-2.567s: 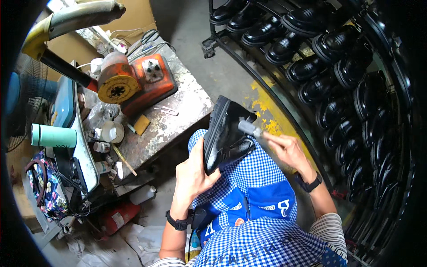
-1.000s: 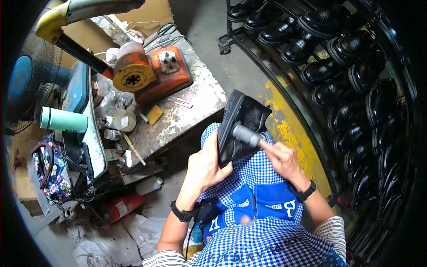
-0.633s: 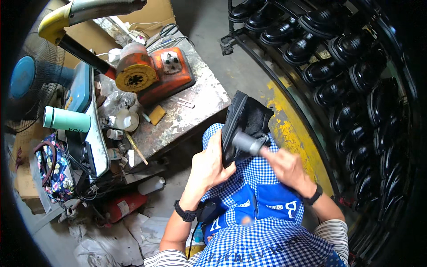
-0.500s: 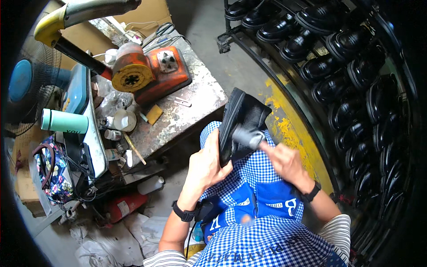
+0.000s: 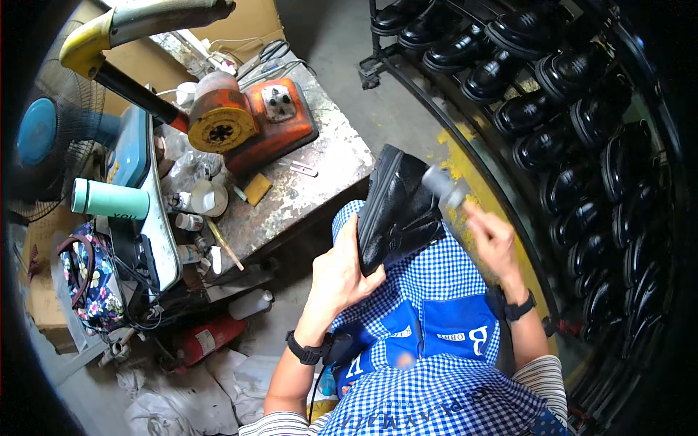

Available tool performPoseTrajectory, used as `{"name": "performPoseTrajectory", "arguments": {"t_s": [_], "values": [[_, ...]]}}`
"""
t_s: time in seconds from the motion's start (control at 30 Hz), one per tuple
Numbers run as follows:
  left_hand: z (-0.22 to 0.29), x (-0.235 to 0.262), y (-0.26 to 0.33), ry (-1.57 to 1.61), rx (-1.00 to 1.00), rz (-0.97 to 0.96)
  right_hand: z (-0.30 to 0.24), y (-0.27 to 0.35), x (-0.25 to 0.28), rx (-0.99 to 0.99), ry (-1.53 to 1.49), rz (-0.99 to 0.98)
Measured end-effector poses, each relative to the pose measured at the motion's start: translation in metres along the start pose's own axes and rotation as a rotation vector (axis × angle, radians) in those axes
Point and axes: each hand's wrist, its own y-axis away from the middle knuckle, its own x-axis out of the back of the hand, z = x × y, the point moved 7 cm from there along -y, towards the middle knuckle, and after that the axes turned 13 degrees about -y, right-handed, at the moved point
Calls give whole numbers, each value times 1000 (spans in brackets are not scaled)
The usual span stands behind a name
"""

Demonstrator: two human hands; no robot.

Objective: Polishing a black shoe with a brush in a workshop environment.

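Observation:
A black leather shoe (image 5: 402, 211) rests tilted on my apron-covered lap, its thick sole turned to the left. My left hand (image 5: 342, 265) grips it by the sole side, with the thumb near its lower end. Off to the shoe's right, my right hand (image 5: 494, 243) is closed around the handle of what looks like a hammer (image 5: 445, 186). The grey head is smeared by motion and stands apart from the shoe. Fingers hide most of the handle.
An orange machine (image 5: 273, 116) stands on the paint-stained table (image 5: 327, 149) at left, near a yellow sponge-like block (image 5: 257, 189) and a white pot (image 5: 209, 198). A green tumbler (image 5: 110, 198) lies farther left. Racks of black shoes (image 5: 545, 149) line the right side.
My right hand has swung right and the hammer has come away from the shoe's side. My left hand still holds the shoe in nearly the same place.

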Motion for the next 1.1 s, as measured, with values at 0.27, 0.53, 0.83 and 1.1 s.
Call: {"name": "performPoseTrajectory", "arguments": {"t_s": [0.27, 0.53, 0.83, 1.1], "values": [[6, 2, -8, -11, -63, -41, -21, 11, -27, 160, 294, -287], [7, 0, -7, -11, -64, 18, -21, 14, -27, 115, 238, -255], [10, 2, -6, -29, -51, -3, -43, 27, -34, 208, 188, -355], [13, 1, -7, -43, -90, 20, -55, 34, -40, 212, 118, -328]]}}
